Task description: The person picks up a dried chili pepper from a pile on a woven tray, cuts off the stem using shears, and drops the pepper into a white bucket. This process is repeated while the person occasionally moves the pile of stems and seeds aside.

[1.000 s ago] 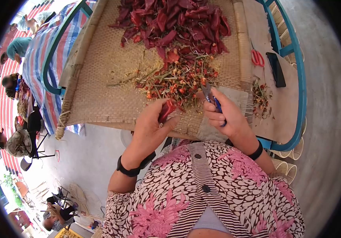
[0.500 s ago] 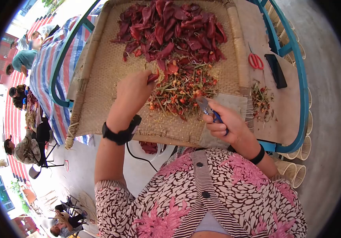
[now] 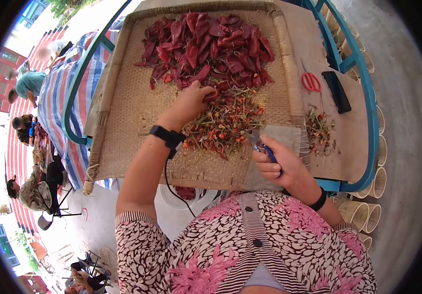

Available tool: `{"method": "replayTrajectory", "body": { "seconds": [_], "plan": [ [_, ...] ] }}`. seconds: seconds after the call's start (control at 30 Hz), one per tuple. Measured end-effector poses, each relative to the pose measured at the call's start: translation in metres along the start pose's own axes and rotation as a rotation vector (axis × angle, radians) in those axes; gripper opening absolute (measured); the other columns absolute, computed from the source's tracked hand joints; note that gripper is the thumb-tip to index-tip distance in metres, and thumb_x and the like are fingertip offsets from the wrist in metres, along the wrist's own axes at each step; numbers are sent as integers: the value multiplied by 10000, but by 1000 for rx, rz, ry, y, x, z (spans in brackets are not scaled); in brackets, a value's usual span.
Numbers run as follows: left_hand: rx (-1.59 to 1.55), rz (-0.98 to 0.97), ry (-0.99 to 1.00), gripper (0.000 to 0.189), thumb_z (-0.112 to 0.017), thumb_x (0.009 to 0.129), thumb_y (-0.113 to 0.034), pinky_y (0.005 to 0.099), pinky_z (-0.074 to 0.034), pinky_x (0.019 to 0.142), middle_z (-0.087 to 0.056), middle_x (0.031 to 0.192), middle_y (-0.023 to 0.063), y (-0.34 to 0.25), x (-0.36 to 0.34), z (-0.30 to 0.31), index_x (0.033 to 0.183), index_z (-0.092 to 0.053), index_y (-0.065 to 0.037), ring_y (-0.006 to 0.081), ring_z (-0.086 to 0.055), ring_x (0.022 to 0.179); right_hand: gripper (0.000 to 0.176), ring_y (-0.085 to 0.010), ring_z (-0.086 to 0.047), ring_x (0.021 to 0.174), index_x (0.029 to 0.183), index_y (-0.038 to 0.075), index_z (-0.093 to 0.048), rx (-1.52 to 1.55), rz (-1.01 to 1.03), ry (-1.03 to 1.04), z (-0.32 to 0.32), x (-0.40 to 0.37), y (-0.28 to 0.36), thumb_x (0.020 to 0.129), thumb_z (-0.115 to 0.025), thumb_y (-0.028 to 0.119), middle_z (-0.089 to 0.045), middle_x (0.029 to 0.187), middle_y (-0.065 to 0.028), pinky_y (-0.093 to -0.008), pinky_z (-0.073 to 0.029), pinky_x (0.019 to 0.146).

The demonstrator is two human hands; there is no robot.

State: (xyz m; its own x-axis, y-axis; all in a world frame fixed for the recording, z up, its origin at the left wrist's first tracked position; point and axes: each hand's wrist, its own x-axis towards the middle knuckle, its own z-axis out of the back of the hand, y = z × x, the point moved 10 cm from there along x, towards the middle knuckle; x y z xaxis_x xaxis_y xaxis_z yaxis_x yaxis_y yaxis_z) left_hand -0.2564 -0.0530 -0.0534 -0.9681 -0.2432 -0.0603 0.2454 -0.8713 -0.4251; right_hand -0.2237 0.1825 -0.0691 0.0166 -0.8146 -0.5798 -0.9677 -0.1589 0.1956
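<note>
My left hand (image 3: 186, 108) is closed, with a dried red chili pepper (image 3: 211, 95) at its fingertips. It is just below a big heap of dried red peppers (image 3: 211, 46). My right hand (image 3: 284, 164) grips blue-handled snips (image 3: 269, 153), metal jaws pointing up and left. Those jaws sit beside a loose pile of stems and orange-red pepper tops (image 3: 223, 125). Everything lies on a shallow woven tray (image 3: 122, 103), where pale seeds are scattered.
Right of the tray are red-handled scissors (image 3: 311, 82), a black phone (image 3: 336, 92) and a small heap of stem scraps (image 3: 320, 130). A teal metal rail (image 3: 375, 122) borders the board. Below the tray's edge stands a white bowl (image 3: 171, 198) with red peppers. Other people work at the left.
My left hand has moved up and right, to the lower edge of the pepper heap. My right hand with the snips has shifted only slightly. The view has tilted a little.
</note>
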Motion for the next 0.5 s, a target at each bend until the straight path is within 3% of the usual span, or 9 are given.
{"method": "replayTrajectory", "body": {
  "seconds": [0.07, 0.27, 0.3, 0.4, 0.5],
  "plan": [
    [5, -21, -89, 382, -662, 790, -50, 388, -474, 839, -570, 1020, 147, 1, -3, 6, 1168, -602, -49, 317, -590, 956, 346, -25, -329, 408, 1171, 76, -525, 10, 11, -12, 1, 0, 1, 1036, -385, 362, -469, 679, 30, -188, -259, 348],
    [-684, 200, -178, 229, -654, 845, -44, 289, -468, 797, -673, 880, 53, 58, -16, 18, 1069, -623, -10, 160, -625, 831, 348, -25, -326, 407, 1169, 68, -529, 1, 31, -33, 2, -1, 3, 1034, -391, 357, -472, 677, 31, -189, -260, 355],
    [-702, 184, -268, 226, -673, 837, -91, 299, -463, 706, -664, 835, 53, 61, -21, 29, 1023, -626, 29, 135, -601, 794, 348, -26, -326, 407, 1171, 68, -529, -4, 33, -52, 3, 0, 3, 1034, -390, 356, -473, 677, 32, -190, -260, 356],
    [-826, 357, -238, 200, -630, 868, -60, 298, -485, 770, -667, 955, 51, 63, -36, 38, 1060, -614, -8, 163, -625, 865, 351, -27, -326, 408, 1177, 70, -529, -36, 32, -56, 2, 2, 3, 1034, -388, 358, -474, 677, 35, -192, -259, 356],
    [-1455, 381, -256, 173, -574, 880, -46, 331, -518, 836, -647, 1011, 102, 58, -48, 27, 1044, -590, 5, 216, -635, 902, 351, -28, -327, 410, 1179, 73, -529, -36, 24, -40, 1, 3, 2, 1036, -384, 358, -476, 679, 38, -193, -258, 356]
  ]
}}
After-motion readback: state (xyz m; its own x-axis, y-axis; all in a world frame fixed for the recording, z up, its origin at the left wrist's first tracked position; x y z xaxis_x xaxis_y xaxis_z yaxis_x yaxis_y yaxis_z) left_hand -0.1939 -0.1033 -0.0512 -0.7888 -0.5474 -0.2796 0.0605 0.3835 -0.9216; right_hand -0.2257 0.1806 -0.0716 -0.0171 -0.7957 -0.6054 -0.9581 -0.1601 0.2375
